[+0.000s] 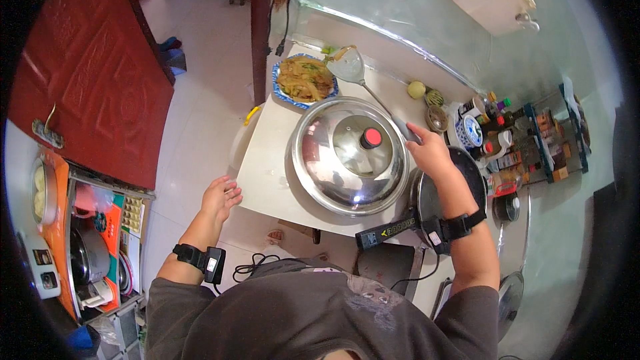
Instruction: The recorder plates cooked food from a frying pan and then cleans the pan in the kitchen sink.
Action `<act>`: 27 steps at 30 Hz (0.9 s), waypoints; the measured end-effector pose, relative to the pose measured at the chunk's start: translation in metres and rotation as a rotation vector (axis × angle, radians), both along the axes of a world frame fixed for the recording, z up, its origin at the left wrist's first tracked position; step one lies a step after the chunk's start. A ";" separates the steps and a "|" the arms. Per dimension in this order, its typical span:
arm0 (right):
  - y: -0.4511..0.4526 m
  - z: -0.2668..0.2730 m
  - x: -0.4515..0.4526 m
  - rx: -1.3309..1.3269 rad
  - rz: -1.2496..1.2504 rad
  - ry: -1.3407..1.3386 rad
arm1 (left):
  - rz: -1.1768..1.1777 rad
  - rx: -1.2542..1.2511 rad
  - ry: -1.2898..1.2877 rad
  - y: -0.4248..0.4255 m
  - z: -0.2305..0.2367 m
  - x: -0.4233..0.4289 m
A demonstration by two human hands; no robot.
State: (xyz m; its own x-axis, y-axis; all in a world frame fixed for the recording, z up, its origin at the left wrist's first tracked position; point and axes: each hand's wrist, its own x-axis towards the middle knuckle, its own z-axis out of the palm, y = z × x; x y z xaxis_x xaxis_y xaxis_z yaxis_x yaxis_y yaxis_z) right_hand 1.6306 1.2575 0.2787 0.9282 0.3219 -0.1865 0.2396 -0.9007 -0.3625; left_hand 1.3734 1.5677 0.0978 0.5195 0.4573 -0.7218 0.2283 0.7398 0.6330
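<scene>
My right hand (429, 150) grips the grey handle of a metal wok spatula (347, 66), whose blade lies at the right rim of a blue-and-white plate of cooked food (305, 80). A strip of food clings to that blade. My left hand (220, 199) hovers by the left edge of the white counter (265, 170), holding nothing, fingers apart. Between my hands a large domed steel lid (320, 160) with a glass centre and a red-topped knob (371, 138) covers what is beneath it. A black pan (450, 180) is partly hidden under my right forearm.
A yellow-green round fruit or vegetable (416, 90), a small bowl (436, 118), a lidded blue-and-white pot (469, 131) and several seasoning bottles line the counter's right side. A black control handle (385, 233) juts over the front edge. A red door (95, 75) stands at left.
</scene>
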 end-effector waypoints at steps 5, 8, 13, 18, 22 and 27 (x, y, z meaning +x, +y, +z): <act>0.034 -0.016 0.005 -0.270 0.200 -0.364 | 0.051 -0.017 0.002 0.008 -0.007 -0.014; 0.042 -0.020 0.004 -0.353 0.261 -0.445 | 0.064 -0.026 0.010 0.012 -0.010 -0.016; 0.043 -0.008 -0.004 -0.492 0.302 -0.527 | 0.070 -0.039 0.005 0.013 -0.011 -0.012; 0.042 -0.001 -0.015 -0.535 0.298 -0.632 | 0.064 -0.030 0.014 0.009 -0.013 -0.009; 0.037 -0.010 -0.017 -0.502 0.286 -0.621 | 0.048 -0.036 0.007 -0.001 -0.004 -0.004; 0.016 -0.012 -0.021 -0.150 0.071 -0.349 | -0.079 -0.033 -0.028 -0.004 -0.007 0.012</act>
State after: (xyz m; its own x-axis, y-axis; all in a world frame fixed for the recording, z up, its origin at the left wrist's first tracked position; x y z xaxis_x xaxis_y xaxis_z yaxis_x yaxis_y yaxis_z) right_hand 1.6095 1.2733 0.2667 0.9206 0.3806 0.0873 0.3887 -0.9143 -0.1140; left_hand 1.3852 1.5635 0.0911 0.5734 0.3904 -0.7202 0.2694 0.7404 0.6158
